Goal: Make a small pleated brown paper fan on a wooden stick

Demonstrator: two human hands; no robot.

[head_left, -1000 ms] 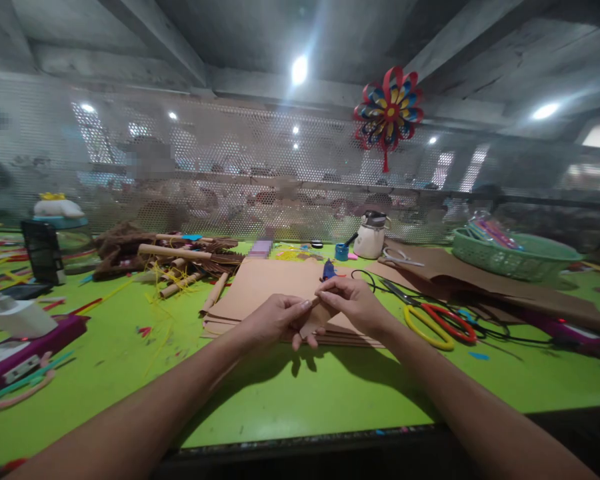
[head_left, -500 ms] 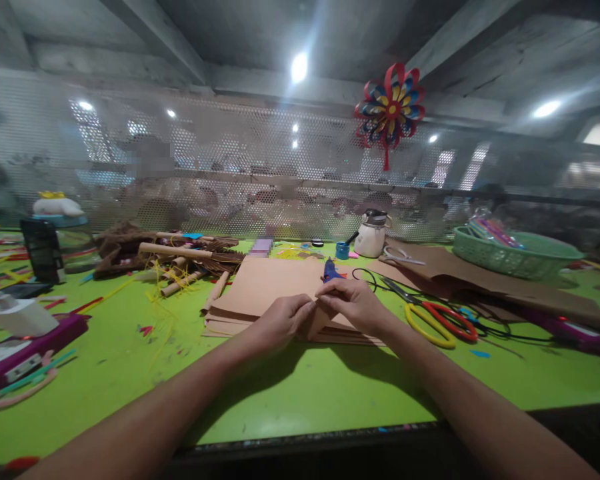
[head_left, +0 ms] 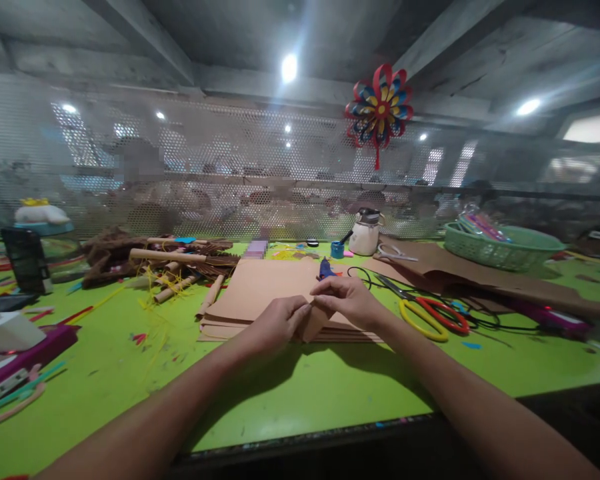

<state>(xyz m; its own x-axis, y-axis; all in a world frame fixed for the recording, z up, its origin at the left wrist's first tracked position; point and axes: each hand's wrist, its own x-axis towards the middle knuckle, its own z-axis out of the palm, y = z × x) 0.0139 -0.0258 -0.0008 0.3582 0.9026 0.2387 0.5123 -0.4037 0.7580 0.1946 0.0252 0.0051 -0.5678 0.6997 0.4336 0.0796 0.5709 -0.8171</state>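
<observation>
A small brown paper piece [head_left: 316, 325] is held by both hands over the near edge of a stack of brown sheets [head_left: 270, 283]; whether the stack is touched by it cannot be told. At its upper edge the piece is pinched between thumb and fingers of the right hand [head_left: 351, 303], and its left side is gripped by the left hand [head_left: 279, 319], whose far fingers are hidden. The two sets of fingertips are brought close together, presumably so that a narrow edge can be controlled. The stack is laid flat and central on the desk [head_left: 250, 407], apparently to be within reach of either hand. Just beyond the right hand a blue tool [head_left: 325, 269], seemingly a glue gun, is noted. The scissors [head_left: 411, 298] are laid with their red and yellow handles towards the right forearm, a position judged convenient for pick-up. Paper rolls [head_left: 167, 256] are heaped to the left, clear of the hands. At the back, a pale jug [head_left: 365, 237] is stood upright beside a small blue pot [head_left: 337, 249]. To the far right, a green basket [head_left: 505, 259] is placed by large brown sheets [head_left: 460, 263], probably as side storage.
</observation>
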